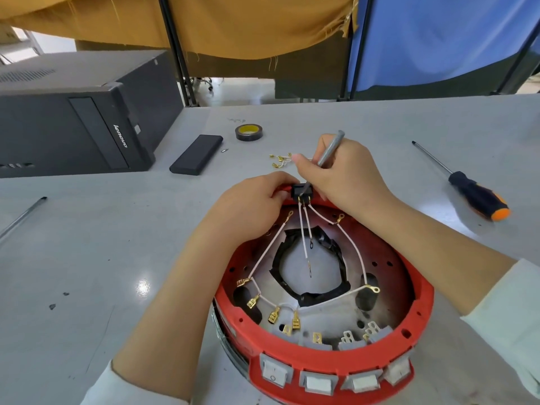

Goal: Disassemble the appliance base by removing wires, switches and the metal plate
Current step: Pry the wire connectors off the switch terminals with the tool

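1. Step in hand, I judge: freeing the black connector block (302,192) at the far rim of the red plastic base (420,299), which sits on the grey worktop (117,244).
2. My left hand (251,206) curls round rim & block, bracing.
3. My right hand (342,173) pinches a thin grey metal tool (330,149), tip in the block.
4. Next prob needs gentle prying; pale wires (352,247) w/ brass terminals hang loose.
5. Grey rocker switches (318,384) not yet out.

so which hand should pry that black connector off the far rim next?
Right, probably. The right hand holds the grey tool, tip at the black connector; the left hand grips the red base rim beside it.
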